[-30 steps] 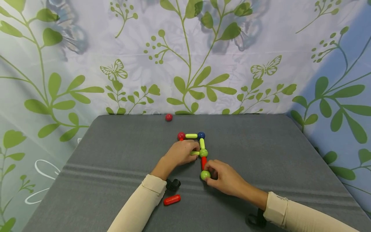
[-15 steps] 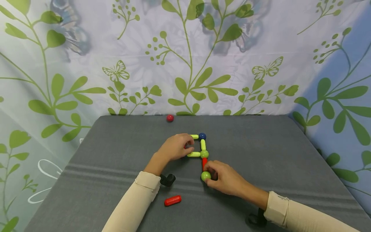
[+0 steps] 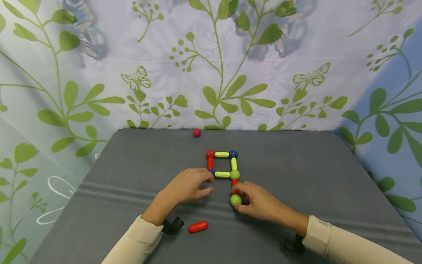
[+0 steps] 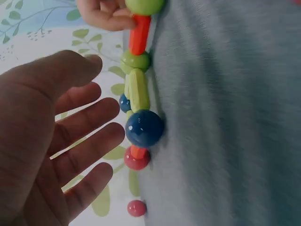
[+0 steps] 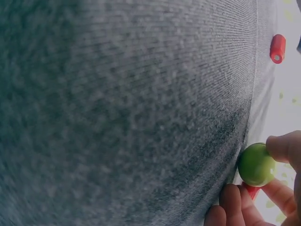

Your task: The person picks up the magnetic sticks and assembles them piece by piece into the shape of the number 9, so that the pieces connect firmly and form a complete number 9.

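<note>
A square of magnetic rods and balls lies on the grey cloth in the head view. Its corners are a red ball [image 3: 210, 153], a blue ball [image 3: 233, 154], a green ball [image 3: 235, 174] and a nearer blue ball [image 4: 145, 128]. Yellow-green rods [image 3: 222, 174] and one red rod [image 3: 210, 163] join them. From the green corner another red rod [image 4: 139, 35] leads to an end green ball [image 5: 257, 165]. My right hand [image 3: 258, 203] pinches that end ball, thumb on it and fingers by the rod. My left hand [image 3: 186, 187], fingers spread, is beside the nearer blue ball, holding nothing.
A loose red rod [image 3: 198, 226] lies on the table [image 3: 296, 165] between the forearms. One loose red ball [image 3: 196, 132] sits at the table's back edge, before a leaf-patterned curtain [image 3: 158, 44]. Black straps [image 3: 173, 226] show at the wrists.
My left hand has drawn back from the square toward the near left, uncovering its red side and blue corner. The right hand stays at the end green ball.
</note>
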Available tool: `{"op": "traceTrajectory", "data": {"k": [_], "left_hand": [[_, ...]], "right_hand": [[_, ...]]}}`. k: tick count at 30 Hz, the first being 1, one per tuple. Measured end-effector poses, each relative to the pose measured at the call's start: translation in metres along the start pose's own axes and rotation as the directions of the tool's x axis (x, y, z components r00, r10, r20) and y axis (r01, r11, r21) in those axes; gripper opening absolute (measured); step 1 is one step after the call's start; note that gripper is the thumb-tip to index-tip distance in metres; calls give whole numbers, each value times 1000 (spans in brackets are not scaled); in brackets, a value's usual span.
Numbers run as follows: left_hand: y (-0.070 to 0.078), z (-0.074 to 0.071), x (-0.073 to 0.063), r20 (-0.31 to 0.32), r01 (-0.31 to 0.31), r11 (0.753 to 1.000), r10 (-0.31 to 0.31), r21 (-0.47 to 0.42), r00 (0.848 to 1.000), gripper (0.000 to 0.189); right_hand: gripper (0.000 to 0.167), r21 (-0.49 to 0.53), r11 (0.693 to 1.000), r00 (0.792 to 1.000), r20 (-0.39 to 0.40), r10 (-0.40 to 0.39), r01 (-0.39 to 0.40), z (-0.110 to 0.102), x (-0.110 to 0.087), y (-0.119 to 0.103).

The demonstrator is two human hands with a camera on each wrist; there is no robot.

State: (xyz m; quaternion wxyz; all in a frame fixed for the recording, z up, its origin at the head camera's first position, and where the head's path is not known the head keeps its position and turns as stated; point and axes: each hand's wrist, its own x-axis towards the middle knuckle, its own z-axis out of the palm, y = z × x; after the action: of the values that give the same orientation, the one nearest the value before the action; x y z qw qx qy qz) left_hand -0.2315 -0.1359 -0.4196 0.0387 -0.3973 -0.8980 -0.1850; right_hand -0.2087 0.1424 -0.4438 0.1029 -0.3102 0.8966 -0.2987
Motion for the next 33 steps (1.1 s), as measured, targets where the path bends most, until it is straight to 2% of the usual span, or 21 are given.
{"op": "traceTrajectory", "data": {"k": [4, 9, 13, 17, 19, 22, 26, 30, 33], "left_hand": [[9, -2, -26, 48, 5, 999, -3, -48, 999, 19], [21, 3, -54, 156, 43, 990, -22, -134, 988, 26], [30, 9, -73, 199, 60, 991, -34, -124, 979, 32], [34, 12, -83, 186, 74, 995, -59, -73, 981, 25], [34, 14, -82, 172, 77, 995, -64, -66, 983, 20], [31, 16, -73, 117, 63, 997, -58, -43, 991, 15], [24, 17, -51, 44, 65, 998, -65, -7, 997, 13], [20, 19, -29, 21, 62, 998, -62, 22, 998, 13], [20, 22, -18, 4, 44, 998, -44, 49, 999, 13]], "right_hand": [[34, -6, 1000, 1000, 2, -2, 2, 1, 0, 1], [33, -14, 1000, 1000, 2, -2, 3, 1, -2, 1], [34, -30, 1000, 1000, -1, -8, 8, 2, -3, 0], [32, -56, 998, 1000, -8, -12, 11, 4, -2, 0], [31, -66, 998, 1000, -12, -14, 13, 5, -2, 0], [29, -69, 998, 1000, -19, -17, 15, 4, -3, 0], [28, -59, 998, 999, -28, -21, 19, 3, -4, 1], [28, -42, 999, 999, -37, -21, 20, 2, -5, 2], [28, -22, 1000, 999, -35, -22, 21, 2, -5, 3]]}}
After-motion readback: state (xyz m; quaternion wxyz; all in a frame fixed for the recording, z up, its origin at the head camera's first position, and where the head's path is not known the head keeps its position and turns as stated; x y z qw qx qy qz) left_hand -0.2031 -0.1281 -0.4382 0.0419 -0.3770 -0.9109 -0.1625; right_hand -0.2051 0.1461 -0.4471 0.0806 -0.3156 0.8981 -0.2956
